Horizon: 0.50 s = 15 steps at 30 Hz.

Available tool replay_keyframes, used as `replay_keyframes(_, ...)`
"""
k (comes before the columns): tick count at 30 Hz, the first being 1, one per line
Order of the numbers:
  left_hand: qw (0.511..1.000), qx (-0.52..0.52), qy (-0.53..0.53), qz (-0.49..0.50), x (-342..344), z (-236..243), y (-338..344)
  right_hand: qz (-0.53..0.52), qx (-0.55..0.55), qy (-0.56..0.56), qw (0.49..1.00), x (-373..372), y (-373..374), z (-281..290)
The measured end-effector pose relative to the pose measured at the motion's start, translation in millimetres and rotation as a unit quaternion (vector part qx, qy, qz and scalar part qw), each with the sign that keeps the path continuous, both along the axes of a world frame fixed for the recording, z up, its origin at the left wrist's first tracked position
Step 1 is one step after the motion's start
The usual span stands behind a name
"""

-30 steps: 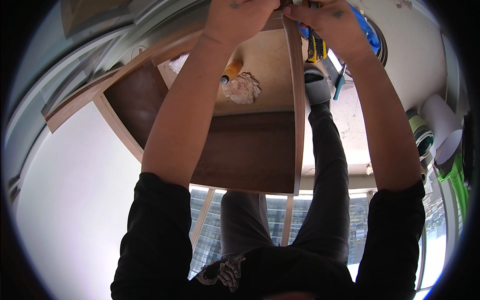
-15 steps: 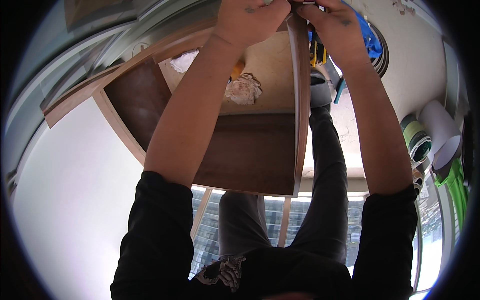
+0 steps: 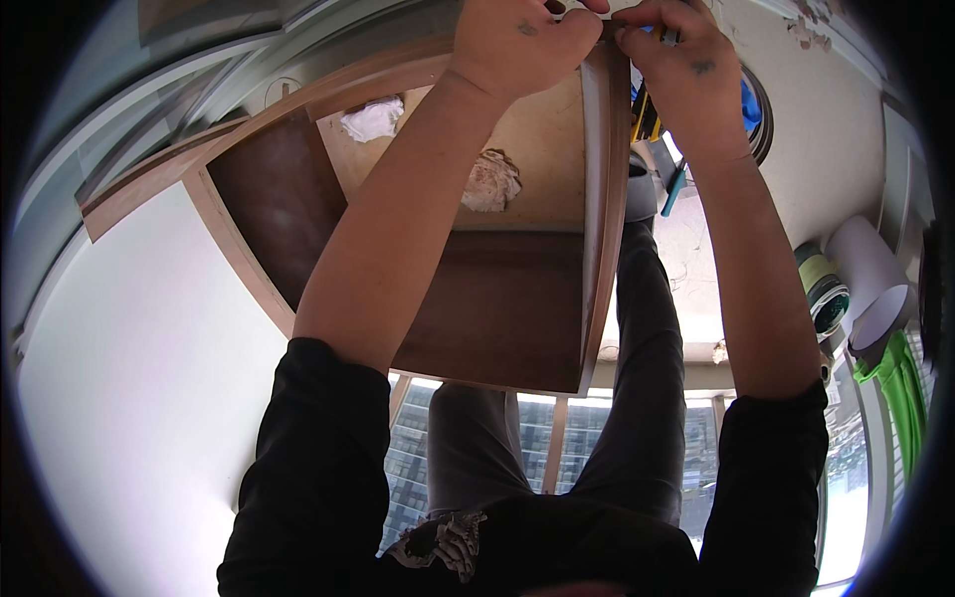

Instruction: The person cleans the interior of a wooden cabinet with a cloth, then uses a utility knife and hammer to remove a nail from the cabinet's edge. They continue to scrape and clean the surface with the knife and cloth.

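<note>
Both arms reach forward to the top edge of the view, over the far right corner of a brown wooden cabinet frame (image 3: 604, 214). My left hand (image 3: 532, 45) is closed there, its fingertips partly cut off by the picture's edge. Close beside it, my right hand (image 3: 686, 75) is closed, thumb and fingers pinched at a small dark piece between the two hands. What exactly either hand grips is too small to tell. Inside the frame, beneath my left forearm, lie a crumpled beige cloth or paper (image 3: 491, 181) and a white crumpled cloth (image 3: 373, 118).
Past the cabinet's right side are a yellow-and-black tool (image 3: 645, 115), a teal-handled tool (image 3: 674, 189) and my shoe (image 3: 641, 189). Farther right stand a white roll (image 3: 867, 269), a tin with a pale green band (image 3: 823, 289) and a green bag (image 3: 895, 383). A white panel (image 3: 149, 348) fills the left.
Both hands have shifted slightly right, staying close together at the frame's corner. The fingers of my right hand have bent more. An orange object by the crumpled cloth is now hidden behind my left forearm.
</note>
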<state>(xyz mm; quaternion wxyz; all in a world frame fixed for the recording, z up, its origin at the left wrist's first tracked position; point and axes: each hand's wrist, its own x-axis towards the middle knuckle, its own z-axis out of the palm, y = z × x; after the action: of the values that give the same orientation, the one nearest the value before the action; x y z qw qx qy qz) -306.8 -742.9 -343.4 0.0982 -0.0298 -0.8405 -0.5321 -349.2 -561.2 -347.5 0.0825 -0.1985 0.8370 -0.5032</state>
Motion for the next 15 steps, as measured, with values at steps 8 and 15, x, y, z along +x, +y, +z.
replay_keyframes(8,0.999,-0.037,-0.002,0.012,1,1,2,-0.086,0.103,-0.096,0.986,13,-9,14)
replay_keyframes(15,0.998,-0.060,-0.013,-0.023,-1,0,1,-0.093,0.151,0.009,0.984,21,-2,3)
